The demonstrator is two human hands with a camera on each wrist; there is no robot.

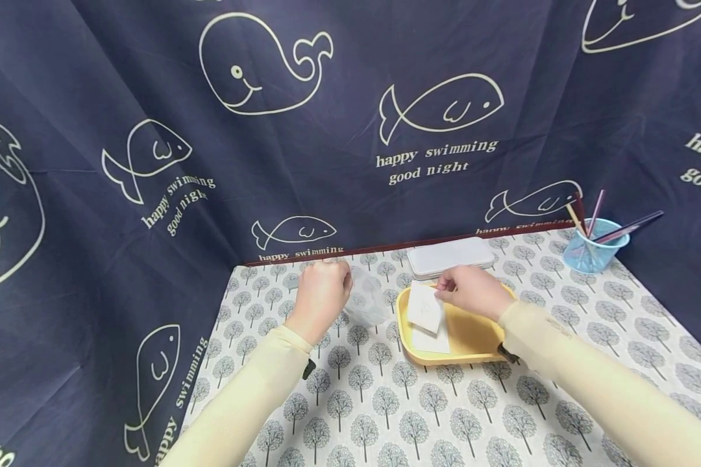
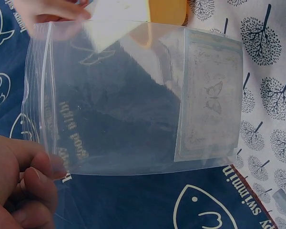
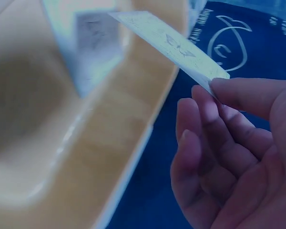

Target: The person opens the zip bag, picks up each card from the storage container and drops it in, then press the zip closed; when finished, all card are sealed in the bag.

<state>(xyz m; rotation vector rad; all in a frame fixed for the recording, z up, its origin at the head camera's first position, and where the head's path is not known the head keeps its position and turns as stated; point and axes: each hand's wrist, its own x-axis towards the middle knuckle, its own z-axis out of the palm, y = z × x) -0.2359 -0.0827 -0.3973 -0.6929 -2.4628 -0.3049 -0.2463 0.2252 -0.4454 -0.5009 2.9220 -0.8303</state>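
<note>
My left hand (image 1: 321,295) pinches a clear zip bag (image 2: 119,105) near a corner of its zip edge. At the bag's far end lies a pale card with a butterfly print (image 2: 212,95). Over the left end of the yellow tray (image 1: 473,334), my right hand (image 1: 473,288) holds another butterfly card (image 3: 176,45) between thumb and fingers, tilted. Beneath that card, another white printed card (image 3: 95,38) lies in the tray. In the left wrist view, part of the right hand shows beyond the bag's upper edge.
Behind the tray lies a white case (image 1: 451,256). A blue mesh pen cup (image 1: 590,256) with several pens stands at the back right. A small grey object (image 2: 283,200) lies left of the bag in the head view. Dark blue curtain (image 1: 327,162) hangs behind the tree-patterned tablecloth (image 1: 385,402).
</note>
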